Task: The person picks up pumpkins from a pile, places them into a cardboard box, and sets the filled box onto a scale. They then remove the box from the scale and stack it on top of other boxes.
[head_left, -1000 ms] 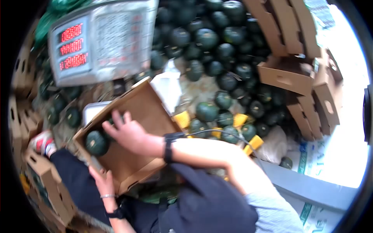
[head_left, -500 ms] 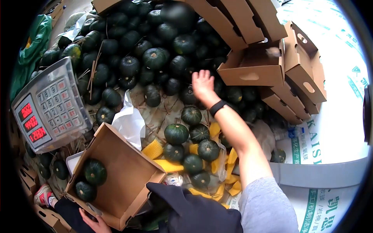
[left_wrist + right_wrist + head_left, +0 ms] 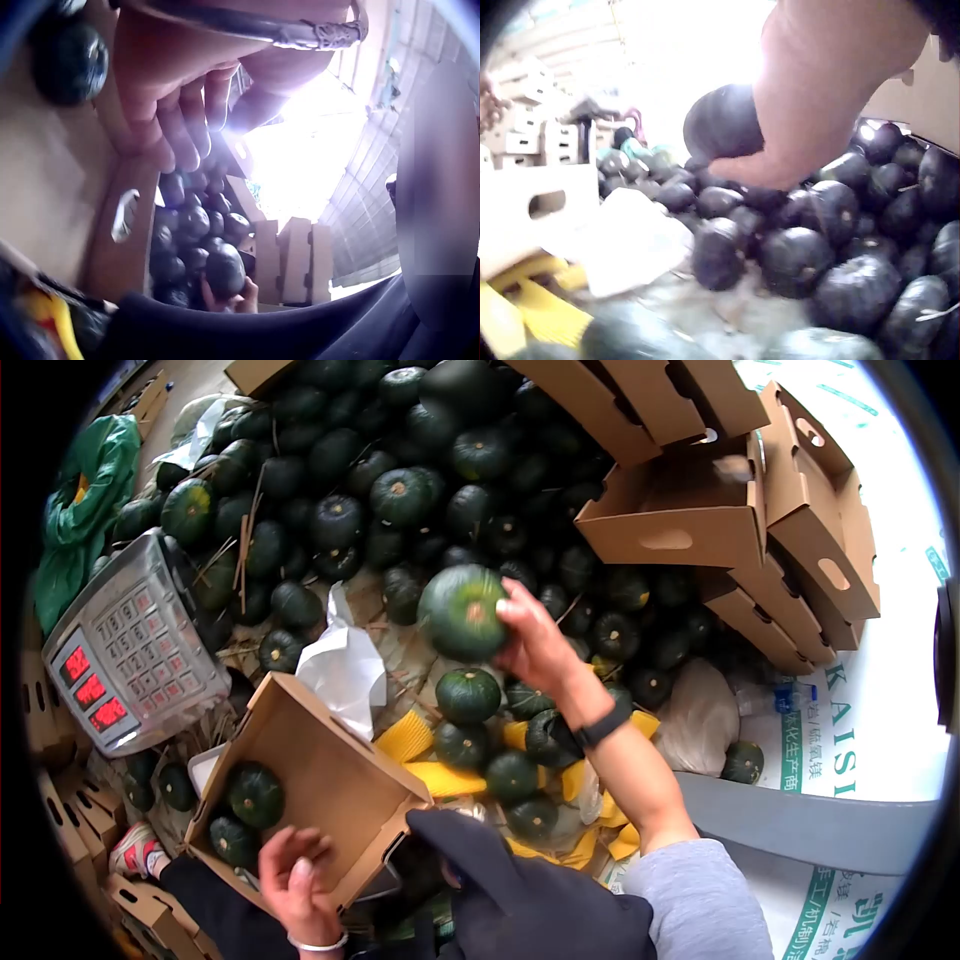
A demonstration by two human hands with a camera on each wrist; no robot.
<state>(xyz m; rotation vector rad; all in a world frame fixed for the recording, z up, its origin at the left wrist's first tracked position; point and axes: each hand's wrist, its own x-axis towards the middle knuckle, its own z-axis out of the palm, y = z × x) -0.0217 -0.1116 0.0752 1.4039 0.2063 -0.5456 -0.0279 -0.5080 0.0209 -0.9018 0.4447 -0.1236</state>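
My right hand (image 3: 540,645) grips a green kabocha pumpkin (image 3: 462,615) by its side, raised over the ground between the pile and the box. In the right wrist view the same pumpkin (image 3: 724,124) shows dark beyond the thumb. The left hand (image 3: 300,885) hovers over the near edge of a cardboard box (image 3: 345,760), fingers loosely bent and holding nothing. Inside that tilted box, two kabochas, one upper (image 3: 256,795) and one lower (image 3: 233,841), lie together at the left end. The left wrist view shows the left hand's fingers (image 3: 191,127) hanging beside the box wall.
A big pile of kabochas (image 3: 400,497) spreads across the back. At left stands a digital scale (image 3: 135,645) with red figures. White paper (image 3: 345,660) and yellow foam nets (image 3: 445,778) lie beside the box. Stacked cardboard boxes (image 3: 670,525) stand at back right, near a grey rail (image 3: 800,825).
My right hand left the box, reached out to the pile, and now comes back holding a kabocha. The left hand has lifted from the box's near edge.
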